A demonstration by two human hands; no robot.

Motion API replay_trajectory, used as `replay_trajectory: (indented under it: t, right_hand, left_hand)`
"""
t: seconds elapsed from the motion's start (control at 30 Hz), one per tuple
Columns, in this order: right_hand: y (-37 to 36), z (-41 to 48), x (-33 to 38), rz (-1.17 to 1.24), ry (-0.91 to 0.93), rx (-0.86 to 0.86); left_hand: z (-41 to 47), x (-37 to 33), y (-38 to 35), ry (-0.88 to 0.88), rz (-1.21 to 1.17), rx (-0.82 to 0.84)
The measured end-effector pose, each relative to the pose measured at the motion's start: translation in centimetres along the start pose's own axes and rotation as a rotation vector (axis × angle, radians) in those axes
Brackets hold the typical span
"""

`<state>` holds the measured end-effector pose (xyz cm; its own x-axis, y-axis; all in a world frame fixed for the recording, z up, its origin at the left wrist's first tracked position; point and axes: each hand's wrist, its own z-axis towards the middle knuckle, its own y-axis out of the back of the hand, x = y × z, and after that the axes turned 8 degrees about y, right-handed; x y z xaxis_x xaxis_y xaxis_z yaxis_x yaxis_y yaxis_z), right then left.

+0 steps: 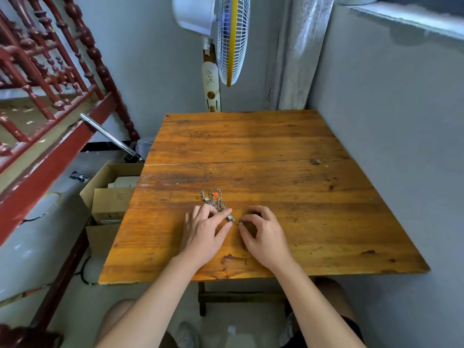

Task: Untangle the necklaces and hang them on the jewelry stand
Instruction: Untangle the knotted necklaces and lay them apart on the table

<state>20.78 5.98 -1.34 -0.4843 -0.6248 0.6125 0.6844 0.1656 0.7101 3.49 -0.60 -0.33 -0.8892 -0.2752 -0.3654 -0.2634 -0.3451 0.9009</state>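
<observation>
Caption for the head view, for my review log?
Left hand and right hand pinch a chain leading from tangled necklaces on a wooden table.

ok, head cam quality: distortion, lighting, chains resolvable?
Head view: wide-angle bending, the fan and bed frame lean at the edges; soft even light, faint shadows under the left hand and right hand; necklaces small, single chains hard to separate.

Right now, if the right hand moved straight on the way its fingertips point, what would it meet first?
Probably the small pendant on the chain that the right hand pinches, then the left hand close behind.
</observation>
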Motion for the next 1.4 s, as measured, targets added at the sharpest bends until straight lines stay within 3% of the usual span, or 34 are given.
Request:
replay_trajectory:
  t: [0.33,0.43,0.7,0.97,1.2,1.4]
  right_hand:
    - [0.3,0.6,-0.1,0.074,-0.025,-0.019]
    - [0.7,0.6,-0.3,0.2,-0.027,-0.112]
    - [1.9,0.6,-0.1,0.57,-0.27,-0.265]
    - [2.7,0.8,-0.1,0.846,-0.51,-0.533]
    - [2.4,0.9,0.4,0.659,-0.358,-0.27]
    - [2.3,0.5,0.2,0.565,-0.237,-0.186]
  left_hand:
    - [0.0,0.3,0.2,0.028,-0.16,-0.037]
    - [0.1,0.5,0.1,0.047,-0.172,-0.045]
    - [-0.1,0.4,-0.1,0.131,-0.289,-0.095]
    - [0.0,0.6,0.3,0.221,-0.4,-0.156]
    - [-0.3,0.2,1.3,0.245,-0.572,-0.126]
    - [-0.3,0.5,1.4,0.206,-0.646,-0.13]
